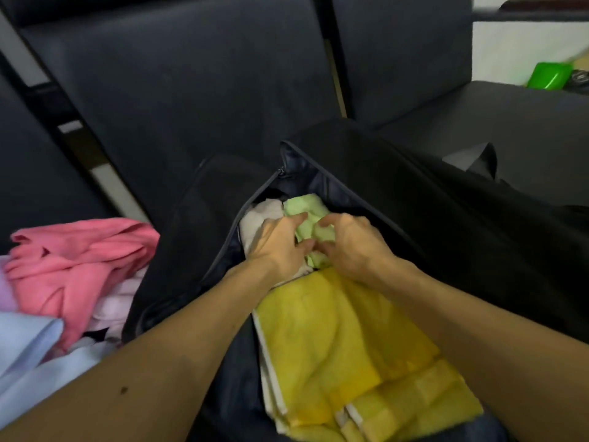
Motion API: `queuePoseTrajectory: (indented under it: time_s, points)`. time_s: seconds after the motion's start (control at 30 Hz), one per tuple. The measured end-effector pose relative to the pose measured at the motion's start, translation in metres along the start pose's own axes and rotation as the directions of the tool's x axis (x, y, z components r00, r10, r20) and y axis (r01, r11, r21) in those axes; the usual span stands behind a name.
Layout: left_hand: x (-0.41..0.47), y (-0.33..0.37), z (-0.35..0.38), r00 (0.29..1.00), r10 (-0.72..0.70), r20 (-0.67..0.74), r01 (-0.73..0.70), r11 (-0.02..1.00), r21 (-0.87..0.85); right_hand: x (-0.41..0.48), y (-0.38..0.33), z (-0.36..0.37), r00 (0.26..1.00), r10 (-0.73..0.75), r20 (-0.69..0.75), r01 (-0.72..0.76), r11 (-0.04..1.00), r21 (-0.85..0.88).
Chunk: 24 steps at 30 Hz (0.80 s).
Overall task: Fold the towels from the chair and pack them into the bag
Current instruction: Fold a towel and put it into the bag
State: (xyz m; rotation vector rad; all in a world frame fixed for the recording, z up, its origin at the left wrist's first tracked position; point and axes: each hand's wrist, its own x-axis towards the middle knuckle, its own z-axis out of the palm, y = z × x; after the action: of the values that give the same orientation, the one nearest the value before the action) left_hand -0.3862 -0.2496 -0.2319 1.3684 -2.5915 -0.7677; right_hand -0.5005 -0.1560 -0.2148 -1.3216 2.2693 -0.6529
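One black fabric bag [414, 218] lay unzipped. Three towels sat in it: one pale green terry towel [306, 207], one cream towel [261, 215] and one yellow towel with white edging [334, 339]. Four more cloths lay heaped beside the bag: one pink towel [73, 253], one pale pink towel [118, 301], one light blue towel [28, 339] and one lilac cloth [6, 291], mostly cut off. Two hands showed, the left hand [280, 240] and the right hand [353, 247]. One bright green plastic box [548, 74] stood far off.

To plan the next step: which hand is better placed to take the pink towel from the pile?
Left. The pink towel lies left of the left hand; the right hand would have to cross the bag.
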Motion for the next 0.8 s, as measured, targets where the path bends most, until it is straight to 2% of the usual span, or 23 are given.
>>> queuePoseTrajectory:
  time_s: [0.1, 0.17, 0.23, 0.37, 0.47, 0.53, 0.67, 0.8]
  points:
    - [-0.006, 0.004, 0.001, 0.999, 0.037, 0.021, -0.040, 0.990, 0.133, 0.000, 0.007, 0.004, 1.000, -0.002, 0.011, 0.002, 1.000, -0.012]
    - [-0.013, 0.006, -0.003, 0.999, 0.026, 0.031, -0.030, 0.988, 0.152, -0.004, 0.006, 0.002, 0.999, -0.022, 0.025, 0.023, 0.999, -0.042]
    - [-0.027, 0.013, -0.017, 0.999, 0.036, 0.025, -0.038, 0.995, 0.087, -0.017, -0.001, -0.004, 0.998, -0.052, 0.028, 0.055, 0.993, -0.102]
    - [-0.086, 0.029, -0.058, 0.996, 0.058, -0.071, -0.072, 0.976, -0.207, -0.062, -0.025, -0.027, 0.988, -0.152, -0.020, 0.147, 0.975, -0.169]
    - [-0.152, 0.032, -0.097, 0.968, 0.127, -0.216, -0.204, 0.899, -0.387, -0.111, -0.057, -0.040, 0.974, -0.218, -0.064, 0.215, 0.975, -0.047]
    - [-0.202, 0.027, -0.124, 0.953, 0.117, -0.280, -0.245, 0.840, -0.484, -0.149, -0.085, -0.039, 0.958, -0.269, -0.097, 0.277, 0.958, 0.076]
    - [-0.302, -0.013, -0.157, 0.914, -0.063, -0.401, -0.197, 0.795, -0.574, -0.224, -0.153, -0.003, 0.931, -0.356, -0.081, 0.362, 0.873, 0.326]
    - [-0.382, -0.071, -0.155, 0.853, -0.303, -0.425, -0.052, 0.760, -0.647, -0.276, -0.199, 0.053, 0.939, -0.345, 0.006, 0.294, 0.810, 0.507]
